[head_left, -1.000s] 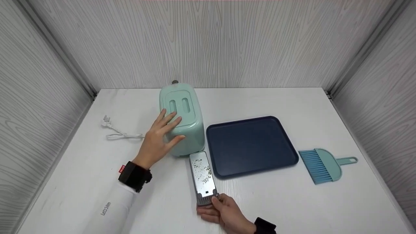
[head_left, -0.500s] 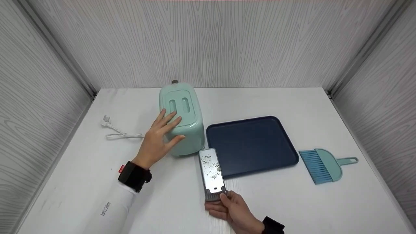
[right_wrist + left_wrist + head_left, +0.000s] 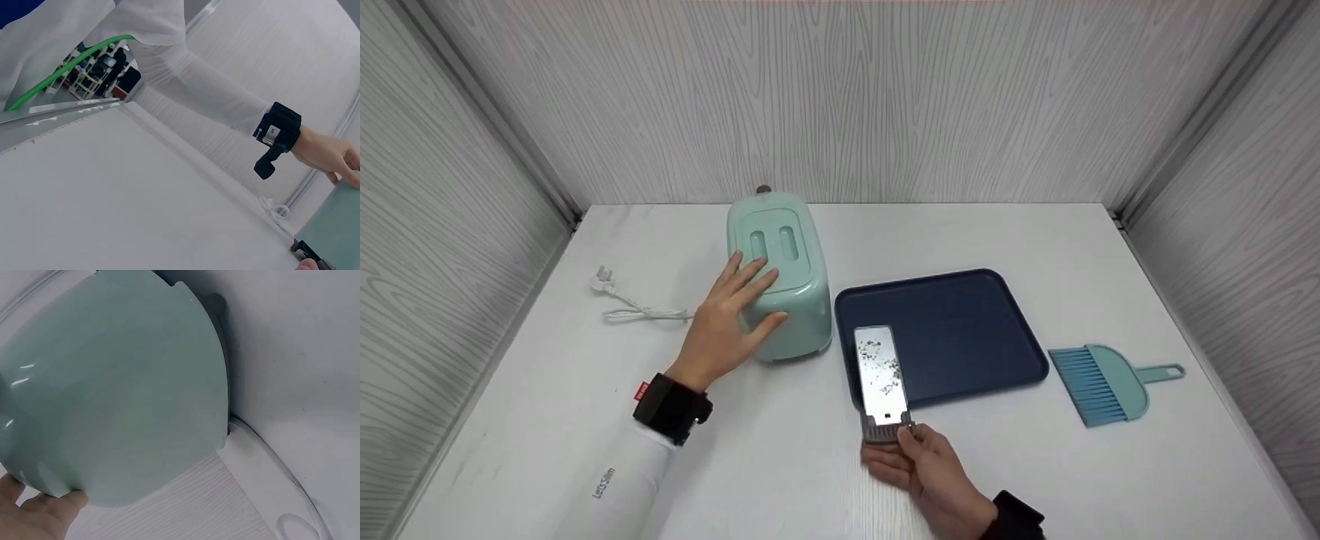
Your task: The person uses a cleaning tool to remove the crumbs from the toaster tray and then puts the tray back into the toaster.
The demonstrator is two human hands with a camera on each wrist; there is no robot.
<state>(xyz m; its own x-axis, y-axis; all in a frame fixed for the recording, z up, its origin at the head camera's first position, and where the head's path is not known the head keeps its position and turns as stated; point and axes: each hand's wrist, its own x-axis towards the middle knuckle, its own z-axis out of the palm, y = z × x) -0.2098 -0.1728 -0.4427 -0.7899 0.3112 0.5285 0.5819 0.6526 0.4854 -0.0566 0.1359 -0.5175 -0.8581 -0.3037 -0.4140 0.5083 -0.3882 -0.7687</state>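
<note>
A mint-green toaster (image 3: 799,322) with two covered slots on top stands left of the middle. My left hand (image 3: 724,319) rests on its near end, fingers spread over the top and thumb toward the near side. The left wrist view shows the toaster (image 3: 118,394) filling most of the frame, with fingertips (image 3: 70,500) against its edge. My right hand (image 3: 937,472) pinches the grey end of a narrow metal crumb tray (image 3: 877,375) between thumb and fingers. Dark crumbs lie scattered on it. The crumb tray is held above the left part of a navy tray (image 3: 960,330).
A mint hand brush (image 3: 1117,382) with blue bristles lies to the right of the navy tray. Left of the toaster lies its bundled white cord (image 3: 641,311) with a plug. Grey wood-grain panels (image 3: 840,97) enclose the white table at the back and sides.
My right hand has carried the crumb tray right and away from the toaster's lower end, from beside the navy tray to over its left part. The left hand has stayed on the toaster.
</note>
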